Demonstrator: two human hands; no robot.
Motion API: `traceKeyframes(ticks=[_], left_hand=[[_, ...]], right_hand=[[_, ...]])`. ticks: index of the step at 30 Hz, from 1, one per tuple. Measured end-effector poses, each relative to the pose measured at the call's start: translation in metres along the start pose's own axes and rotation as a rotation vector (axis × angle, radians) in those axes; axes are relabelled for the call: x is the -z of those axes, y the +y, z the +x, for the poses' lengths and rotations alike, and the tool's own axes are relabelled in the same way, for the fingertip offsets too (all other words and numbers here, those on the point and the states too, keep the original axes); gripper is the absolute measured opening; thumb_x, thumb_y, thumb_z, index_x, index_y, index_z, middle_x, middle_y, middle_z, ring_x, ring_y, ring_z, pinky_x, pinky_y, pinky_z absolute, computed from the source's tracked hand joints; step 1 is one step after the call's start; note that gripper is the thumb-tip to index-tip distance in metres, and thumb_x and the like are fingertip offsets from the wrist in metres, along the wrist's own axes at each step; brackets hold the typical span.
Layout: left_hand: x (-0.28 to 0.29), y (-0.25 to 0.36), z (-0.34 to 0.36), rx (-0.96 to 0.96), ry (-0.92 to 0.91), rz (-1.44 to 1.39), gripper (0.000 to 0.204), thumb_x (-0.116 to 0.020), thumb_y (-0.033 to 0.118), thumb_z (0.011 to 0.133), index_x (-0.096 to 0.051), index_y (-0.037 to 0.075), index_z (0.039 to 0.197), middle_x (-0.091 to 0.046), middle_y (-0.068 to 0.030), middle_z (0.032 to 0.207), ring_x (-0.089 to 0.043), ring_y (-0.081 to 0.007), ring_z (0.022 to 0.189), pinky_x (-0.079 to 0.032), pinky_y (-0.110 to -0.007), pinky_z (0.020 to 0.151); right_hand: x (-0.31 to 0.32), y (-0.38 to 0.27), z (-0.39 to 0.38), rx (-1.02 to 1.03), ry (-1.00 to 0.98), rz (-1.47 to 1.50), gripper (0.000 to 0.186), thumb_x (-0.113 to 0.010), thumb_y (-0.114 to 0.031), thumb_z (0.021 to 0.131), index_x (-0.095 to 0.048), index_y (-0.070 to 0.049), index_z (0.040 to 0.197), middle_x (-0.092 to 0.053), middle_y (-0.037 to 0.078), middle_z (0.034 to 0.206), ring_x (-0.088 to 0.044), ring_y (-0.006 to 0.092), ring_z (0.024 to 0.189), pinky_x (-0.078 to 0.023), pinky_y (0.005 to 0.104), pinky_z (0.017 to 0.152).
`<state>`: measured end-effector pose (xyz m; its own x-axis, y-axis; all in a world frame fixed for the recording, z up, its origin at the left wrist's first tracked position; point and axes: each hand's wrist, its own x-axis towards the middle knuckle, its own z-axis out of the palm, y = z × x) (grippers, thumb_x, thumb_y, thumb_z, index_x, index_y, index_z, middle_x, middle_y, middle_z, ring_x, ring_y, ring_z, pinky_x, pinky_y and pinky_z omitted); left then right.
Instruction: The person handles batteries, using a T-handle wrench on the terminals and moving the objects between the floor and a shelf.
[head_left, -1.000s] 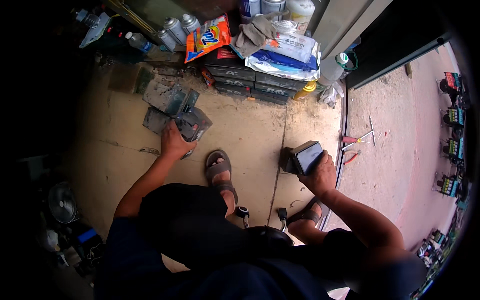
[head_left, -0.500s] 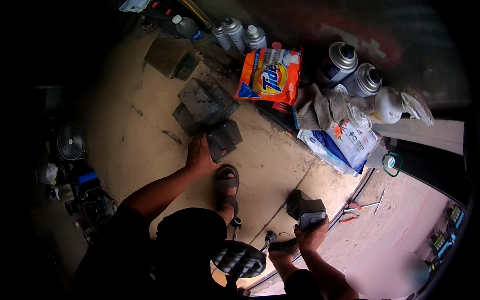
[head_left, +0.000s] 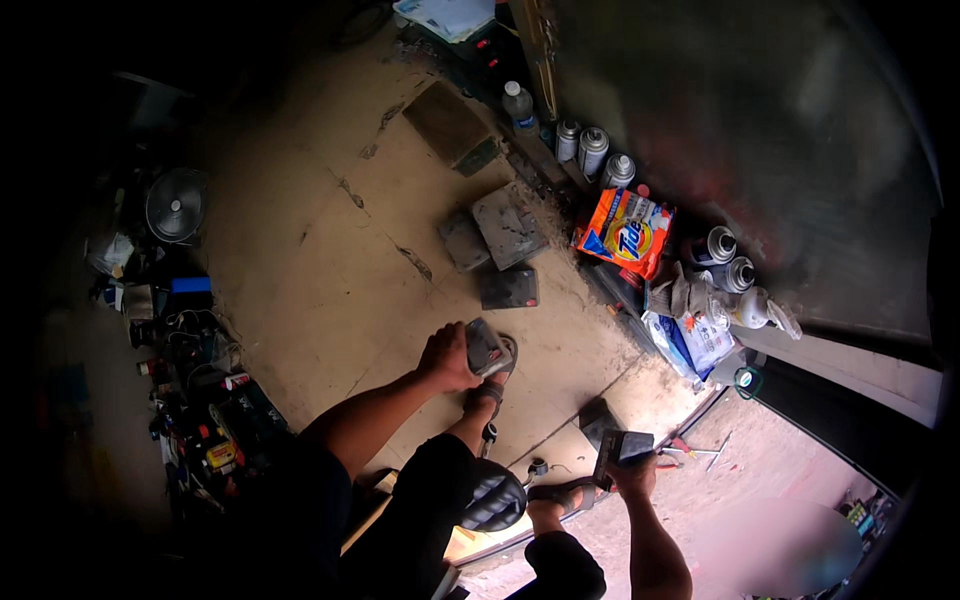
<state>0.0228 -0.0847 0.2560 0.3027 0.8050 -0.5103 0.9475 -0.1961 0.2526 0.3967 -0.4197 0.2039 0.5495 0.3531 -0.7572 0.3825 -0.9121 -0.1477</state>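
My left hand [head_left: 447, 358] grips a dark, box-shaped battery [head_left: 484, 345] above my left sandal, fingers wrapped on its side. At the lower right, my right hand [head_left: 634, 478] is closed on another black battery [head_left: 622, 452], held tilted. Just behind that one, a further dark battery [head_left: 597, 416] stands on the floor. Beyond my left hand sit more dusty dark batteries: a larger grey-topped one [head_left: 508, 222], one [head_left: 462, 242] to its left, and one with a red mark [head_left: 510, 289] in front.
A brown-topped block [head_left: 447, 122] lies farther off. Along the right wall are spray cans [head_left: 593, 150], an orange detergent bag [head_left: 627, 232], gloves [head_left: 683, 293] and plastic packs [head_left: 690, 345]. A black padded stool [head_left: 493, 497] stands between my legs. Clutter and a fan [head_left: 176, 205] line the left.
My left hand has lifted its battery away from the group on the floor and brought it toward me. My right hand still holds its battery, now turned differently. The view has shifted.
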Motion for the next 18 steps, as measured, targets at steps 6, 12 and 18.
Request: traceKeyframes(ticks=[6,12,18], left_hand=[[0.075,-0.063,-0.199,0.336,-0.148,0.006,0.097,-0.096,0.052,0.056,-0.053,-0.004,0.122,-0.065,-0.0270,0.118,-0.065,-0.0444,0.114,-0.055,-0.051,0.099],[0.156,-0.149,-0.390,0.434,-0.453,0.032,0.097,-0.091,0.058,0.064,-0.059,0.001,0.135,-0.065,-0.0286,0.130,-0.068,-0.0405,0.118,-0.057,-0.049,0.101],[0.258,-0.230,-0.413,0.765,-0.392,-0.268,0.094,-0.090,0.059,0.064,-0.061,0.001,0.132,-0.066,-0.0278,0.127,-0.068,-0.0409,0.116,-0.057,-0.049,0.100]], right_hand=[[0.090,-0.019,-0.134,-0.086,-0.006,-0.065,0.114,-0.098,-0.048,0.046,-0.046,0.001,0.134,-0.064,0.022,0.125,-0.066,0.0400,0.122,-0.056,0.0494,0.101],[0.200,-0.072,-0.291,0.354,-0.109,-0.099,0.094,-0.100,-0.047,0.058,-0.066,0.003,0.129,-0.074,0.020,0.115,-0.073,0.0304,0.104,-0.061,0.0446,0.089],[0.252,-0.186,-0.399,0.695,-0.015,-0.709,0.016,-0.069,-0.014,0.088,-0.075,-0.001,0.092,-0.073,0.019,0.089,-0.073,0.0342,0.083,-0.057,0.0461,0.077]])
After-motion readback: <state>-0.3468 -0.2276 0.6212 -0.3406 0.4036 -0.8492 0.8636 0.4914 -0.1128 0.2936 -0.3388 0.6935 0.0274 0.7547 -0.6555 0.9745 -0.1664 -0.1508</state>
